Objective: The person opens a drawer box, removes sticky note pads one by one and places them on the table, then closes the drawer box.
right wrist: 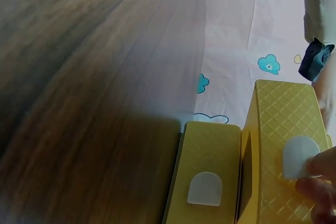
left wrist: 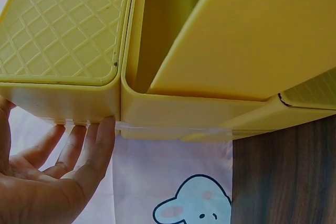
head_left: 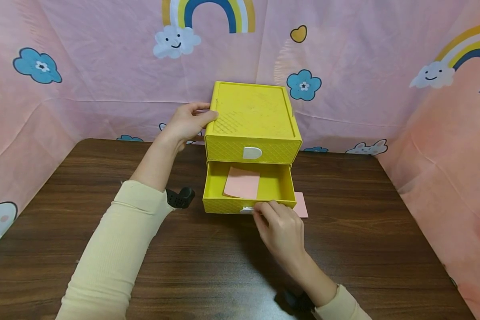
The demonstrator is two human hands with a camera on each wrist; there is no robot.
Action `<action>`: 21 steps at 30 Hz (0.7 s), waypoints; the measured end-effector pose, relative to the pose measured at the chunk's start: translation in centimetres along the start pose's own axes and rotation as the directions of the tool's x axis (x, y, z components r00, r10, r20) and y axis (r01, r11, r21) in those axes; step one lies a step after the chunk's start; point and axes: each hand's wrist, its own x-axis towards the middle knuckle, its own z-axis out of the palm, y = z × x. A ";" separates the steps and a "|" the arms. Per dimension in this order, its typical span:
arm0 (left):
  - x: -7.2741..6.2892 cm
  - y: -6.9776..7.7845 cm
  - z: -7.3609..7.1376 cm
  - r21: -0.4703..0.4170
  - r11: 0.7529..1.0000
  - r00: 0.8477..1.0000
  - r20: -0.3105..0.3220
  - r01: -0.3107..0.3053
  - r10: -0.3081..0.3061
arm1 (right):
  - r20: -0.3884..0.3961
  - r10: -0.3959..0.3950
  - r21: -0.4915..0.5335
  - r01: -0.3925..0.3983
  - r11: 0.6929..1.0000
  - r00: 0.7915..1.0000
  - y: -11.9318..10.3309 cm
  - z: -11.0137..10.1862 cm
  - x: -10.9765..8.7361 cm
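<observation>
A yellow cabinet of stacked drawers stands at the back of the table. One drawer below the top one is pulled out, and a pink paper pad lies inside it. My right hand pinches this drawer's white handle with thumb and fingers. At the cabinet's upper left, my left hand rests its thumb on the top edge, while its fairly straight fingers press the side wall. The top drawer, with its own white handle, is closed.
In the right wrist view a closed bottom drawer sits beside the pulled-out one. Another pink paper lies right of the cabinet, partly hidden by the drawer. Behind the wooden table hangs a pink patterned cloth.
</observation>
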 end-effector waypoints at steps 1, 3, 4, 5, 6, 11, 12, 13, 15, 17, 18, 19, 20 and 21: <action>0.0 0.0 0.0 0.001 1.000 1.000 -0.001 0.001 -0.001 | 0.000 -0.004 -0.001 0.004 1.000 1.000 0.0 0.0 -0.1; 0.0 0.0 0.0 0.003 1.000 1.000 -0.001 0.000 0.000 | 0.000 -0.010 -0.005 0.010 1.000 1.000 0.0 -0.1 -0.2; 0.0 0.0 0.0 0.002 1.000 1.000 -0.001 0.000 0.000 | 0.002 -0.012 -0.008 0.012 1.000 1.000 0.0 -0.1 -0.2; 0.0 0.0 0.0 0.000 1.000 1.000 -0.001 0.000 0.000 | 0.002 -0.015 -0.011 0.015 1.000 1.000 0.0 -0.2 -0.2; 0.0 0.0 0.0 -0.001 1.000 1.000 0.000 0.000 0.000 | 0.003 -0.019 -0.015 0.019 1.000 1.000 0.0 -0.2 -0.2; 0.0 0.0 0.0 -0.004 1.000 1.000 0.002 -0.003 0.003 | 0.012 -0.042 -0.036 0.043 0.998 0.999 -0.2 -0.5 -0.3; 0.0 -0.1 0.0 -0.004 1.000 1.000 0.002 -0.004 0.004 | 0.013 -0.048 -0.041 0.048 0.998 0.999 -0.2 -0.6 -0.3; 0.0 -0.1 0.0 -0.003 1.000 1.000 0.002 -0.005 0.005 | 0.014 -0.053 -0.046 0.053 0.998 0.999 -0.2 -0.7 -0.4; 0.1 -0.1 0.0 -0.001 1.000 1.000 0.000 -0.006 0.006 | 0.016 -0.063 -0.057 0.063 0.996 0.998 -0.3 -0.8 -0.4; 0.1 -0.1 0.0 0.000 1.000 1.000 -0.001 -0.006 0.006 | 0.010 -0.074 -0.064 0.075 0.995 0.997 -0.3 -0.8 -0.4; 0.1 -0.1 0.0 0.000 1.000 1.000 -0.002 -0.006 0.006 | 0.006 -0.080 -0.065 0.080 0.995 0.997 -0.3 -0.8 -0.5; 0.1 -0.1 0.0 0.002 1.000 1.000 -0.003 -0.006 0.006 | 0.002 -0.085 -0.065 0.085 0.994 0.996 -0.4 -0.8 -0.5; 0.1 -0.1 0.0 0.003 1.000 1.000 -0.003 -0.006 0.006 | -0.004 -0.090 -0.067 0.089 0.994 0.996 -0.4 -0.8 -0.5; 0.1 -0.1 0.0 0.002 1.000 1.000 -0.003 -0.006 0.006 | -0.011 -0.096 -0.069 0.095 0.993 0.995 -0.4 -0.9 -0.5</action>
